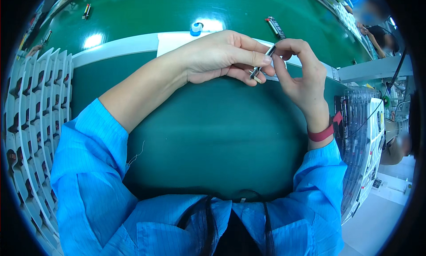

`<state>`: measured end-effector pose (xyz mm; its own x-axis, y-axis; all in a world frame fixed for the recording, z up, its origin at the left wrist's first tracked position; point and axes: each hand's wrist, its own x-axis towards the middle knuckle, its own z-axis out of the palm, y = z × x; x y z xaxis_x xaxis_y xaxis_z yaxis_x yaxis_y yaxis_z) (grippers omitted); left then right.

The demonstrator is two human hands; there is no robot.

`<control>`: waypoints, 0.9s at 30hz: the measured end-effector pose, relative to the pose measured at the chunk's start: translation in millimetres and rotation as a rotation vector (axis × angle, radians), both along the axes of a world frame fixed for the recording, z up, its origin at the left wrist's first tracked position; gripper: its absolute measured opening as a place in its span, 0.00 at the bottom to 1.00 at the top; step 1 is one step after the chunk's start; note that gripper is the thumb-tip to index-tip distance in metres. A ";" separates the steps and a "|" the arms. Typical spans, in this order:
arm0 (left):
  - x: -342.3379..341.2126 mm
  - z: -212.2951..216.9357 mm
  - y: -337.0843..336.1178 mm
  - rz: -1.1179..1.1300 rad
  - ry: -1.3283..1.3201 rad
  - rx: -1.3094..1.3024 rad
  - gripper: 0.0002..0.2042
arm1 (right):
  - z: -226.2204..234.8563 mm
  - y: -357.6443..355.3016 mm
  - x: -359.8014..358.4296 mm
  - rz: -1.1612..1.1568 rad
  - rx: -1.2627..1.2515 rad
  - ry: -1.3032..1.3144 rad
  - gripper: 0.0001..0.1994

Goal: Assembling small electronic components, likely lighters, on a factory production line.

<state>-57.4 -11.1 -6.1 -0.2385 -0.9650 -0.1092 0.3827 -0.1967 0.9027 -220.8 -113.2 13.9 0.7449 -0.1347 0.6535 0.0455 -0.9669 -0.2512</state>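
Between the thumb and fingers of my left hand (222, 56) is a slim black-and-silver electronic part (270, 50), held at a slant. Brass-coloured pins stick out at its lower end, below my left thumb. My right hand (304, 74), with a red band at the wrist, is curled around the upper end of the same part, index finger and thumb against it. My fingers cover much of the middle of the part, so its exact kind is unclear. Both hands are above the far edge of the dark green work mat (213, 136).
Beyond a pale rail lies a shiny green belt (164, 12) with a similar slim part (276, 27), a small blue-and-white bottle (195, 29) and another part (86, 11). Stacked white trays (35, 123) stand left, clear plastic trays (357, 136) right. Other people are at the far right.
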 end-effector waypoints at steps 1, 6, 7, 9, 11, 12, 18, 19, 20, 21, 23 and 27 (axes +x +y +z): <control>0.7 0.3 -1.1 0.000 -0.001 -0.001 0.19 | -2.0 -1.8 -0.2 -0.002 0.001 0.001 0.10; -5.8 2.6 0.7 0.080 0.015 0.008 0.16 | -12.3 -2.9 2.8 -0.065 0.267 -0.257 0.10; -6.3 3.8 1.3 0.082 0.014 0.005 0.16 | -13.7 -2.5 2.2 -0.062 0.264 -0.258 0.10; -6.7 5.9 2.2 0.067 0.017 0.015 0.16 | -15.2 -2.3 0.8 -0.104 0.193 -0.243 0.12; -7.3 3.8 2.2 0.071 0.016 0.002 0.16 | -14.5 -0.5 0.8 -0.119 0.116 -0.224 0.11; -8.0 2.9 1.8 0.076 0.013 -0.012 0.16 | -13.9 0.0 1.1 -0.134 0.037 -0.206 0.11; -14.1 3.7 1.5 0.102 -0.101 -0.036 0.17 | -12.1 -7.4 3.3 -0.073 0.144 -0.173 0.11; -13.9 4.3 1.8 0.116 -0.129 -0.054 0.18 | -9.9 -9.2 3.3 -0.034 0.154 -0.144 0.12; -13.4 3.1 2.4 0.125 -0.148 -0.042 0.18 | -8.6 -11.0 0.0 -0.017 0.170 -0.093 0.13; -11.2 0.1 1.0 0.124 -0.149 -0.040 0.18 | -1.9 -7.8 -4.7 -0.018 0.172 -0.094 0.13; -3.5 -3.9 -3.4 0.097 -0.046 0.012 0.17 | 18.6 0.1 -13.8 0.496 0.972 0.091 0.12; 2.3 1.5 -6.4 0.060 0.167 -0.006 0.18 | -10.5 -70.9 -19.0 -0.552 0.120 -0.008 0.12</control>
<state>-55.1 -17.6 -4.6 -0.1947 -0.9785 -0.0673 0.5383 -0.1640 0.8266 -239.9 -184.1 3.5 0.5377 -0.5769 0.6149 -0.4565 -0.8123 -0.3629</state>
